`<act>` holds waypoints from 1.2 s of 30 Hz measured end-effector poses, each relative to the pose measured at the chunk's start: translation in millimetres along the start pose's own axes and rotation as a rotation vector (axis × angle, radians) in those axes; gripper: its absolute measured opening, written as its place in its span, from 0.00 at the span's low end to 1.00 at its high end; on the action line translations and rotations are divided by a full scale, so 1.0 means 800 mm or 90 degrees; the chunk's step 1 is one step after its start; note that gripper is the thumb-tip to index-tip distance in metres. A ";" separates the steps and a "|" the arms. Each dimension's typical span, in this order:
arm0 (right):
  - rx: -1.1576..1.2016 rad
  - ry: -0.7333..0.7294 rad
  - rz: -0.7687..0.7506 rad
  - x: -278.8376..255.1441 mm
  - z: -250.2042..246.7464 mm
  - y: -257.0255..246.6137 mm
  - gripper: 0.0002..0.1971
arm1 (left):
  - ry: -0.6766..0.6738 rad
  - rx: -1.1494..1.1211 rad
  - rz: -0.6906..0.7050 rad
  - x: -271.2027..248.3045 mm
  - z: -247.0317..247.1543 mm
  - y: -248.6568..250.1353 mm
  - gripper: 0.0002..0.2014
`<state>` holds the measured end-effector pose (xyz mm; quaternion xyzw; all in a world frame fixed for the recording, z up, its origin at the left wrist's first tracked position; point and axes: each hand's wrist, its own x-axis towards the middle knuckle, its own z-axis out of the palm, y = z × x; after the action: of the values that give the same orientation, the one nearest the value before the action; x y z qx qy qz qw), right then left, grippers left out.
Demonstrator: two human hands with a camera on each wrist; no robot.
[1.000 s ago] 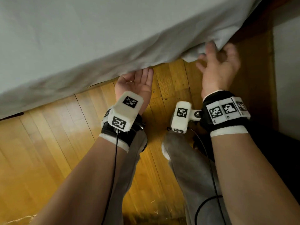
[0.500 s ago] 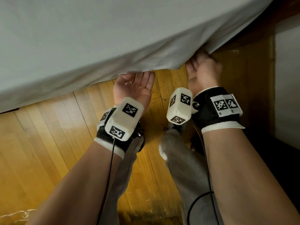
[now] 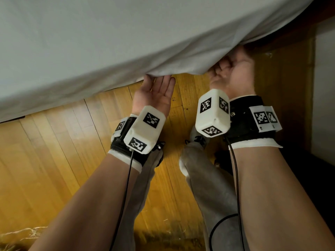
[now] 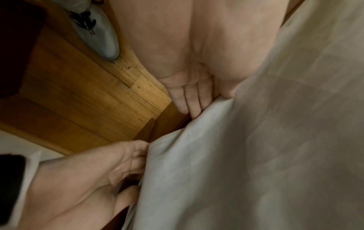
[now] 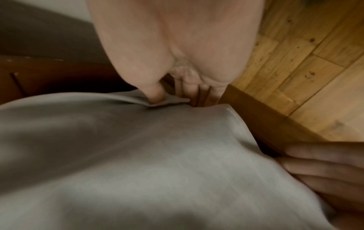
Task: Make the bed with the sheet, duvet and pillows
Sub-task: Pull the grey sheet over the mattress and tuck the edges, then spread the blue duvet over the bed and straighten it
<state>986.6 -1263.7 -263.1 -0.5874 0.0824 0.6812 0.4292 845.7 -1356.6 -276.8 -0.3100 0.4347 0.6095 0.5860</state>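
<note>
Head view, near to far: both forearms reach down over the wooden floor (image 3: 54,160) to the sheet (image 3: 126,33) hanging off the bed edge. Left hand (image 3: 154,91) sits palm up, fingers flat, slipped under the hem. Right hand (image 3: 233,73) was spread open a second ago, now it's curled round the sheet corner, so I'd say the tuck-under is starting

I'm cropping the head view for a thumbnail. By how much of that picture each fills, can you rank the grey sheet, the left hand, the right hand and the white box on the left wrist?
1. grey sheet, by far the largest.
2. white box on the left wrist.
3. left hand and right hand: too alike to rank, both partly hidden under the sheet.
</note>
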 end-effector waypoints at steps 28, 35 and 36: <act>-0.468 0.079 0.112 -0.217 0.010 -0.029 0.21 | 0.190 0.297 -0.156 -0.237 0.053 0.096 0.13; -0.745 -0.065 -0.051 -0.444 0.199 -0.126 0.16 | 0.164 0.521 0.016 -0.487 0.192 0.239 0.14; -0.776 -0.100 -0.077 -0.475 0.230 -0.136 0.16 | 0.147 0.545 0.043 -0.521 0.209 0.260 0.12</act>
<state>904.2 -1268.3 165.5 -0.6787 -0.3869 0.6214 0.0592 713.8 -1379.0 199.6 -0.0910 0.7205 0.3546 0.5889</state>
